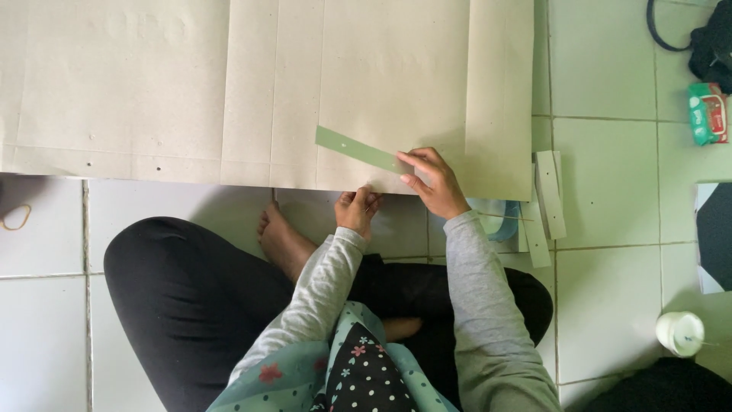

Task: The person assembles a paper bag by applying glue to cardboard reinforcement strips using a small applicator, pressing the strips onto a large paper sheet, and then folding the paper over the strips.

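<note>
Fingers of right hand [431,181] pinching green strip [358,149], seemingly flat

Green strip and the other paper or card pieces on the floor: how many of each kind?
Large beige sheet: 1
Green strip, held by the right hand: 1
Loose pale strips to the right of the sheet: 2, as far as can be told
Total: 4
</note>
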